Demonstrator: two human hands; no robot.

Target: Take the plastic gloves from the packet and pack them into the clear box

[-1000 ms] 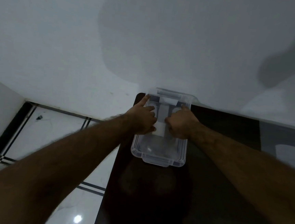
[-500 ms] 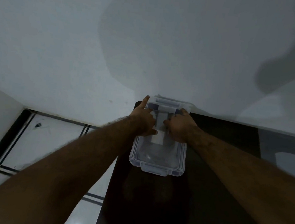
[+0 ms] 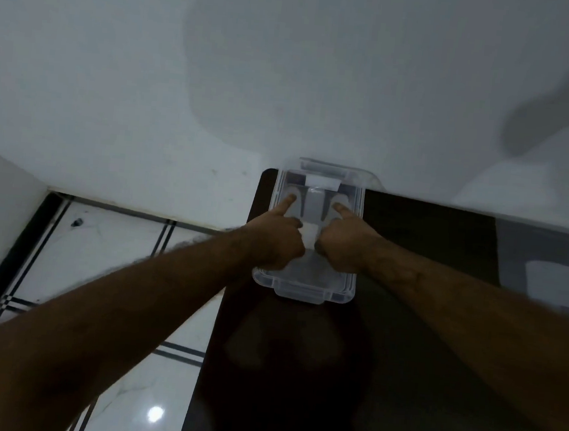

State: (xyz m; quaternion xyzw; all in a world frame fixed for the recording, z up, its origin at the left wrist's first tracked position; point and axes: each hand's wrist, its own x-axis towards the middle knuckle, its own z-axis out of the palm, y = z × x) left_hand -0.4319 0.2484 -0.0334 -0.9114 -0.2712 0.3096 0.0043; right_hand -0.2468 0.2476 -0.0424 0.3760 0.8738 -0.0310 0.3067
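Observation:
The clear box (image 3: 304,287) lies on a dark table (image 3: 401,363), its far end against the white wall. Its lid looks closed, with a latch tab at the near end. Both my hands rest on top of it. My left hand (image 3: 274,238) and my right hand (image 3: 344,246) have curled fingers, each with the index finger stretched out and pressing on the far half of the box top. Something white, perhaps the plastic gloves (image 3: 308,236), shows between my hands; I cannot tell whether it is inside. No packet is visible.
The table's left edge runs just left of the box, with a glossy white tiled floor (image 3: 101,251) below. A pale rounded object (image 3: 562,284) sits at the table's right side. The white wall (image 3: 288,78) rises directly behind the box.
My index fingertips have slid slightly inward from the box's far corners. The box has stayed in place against the wall.

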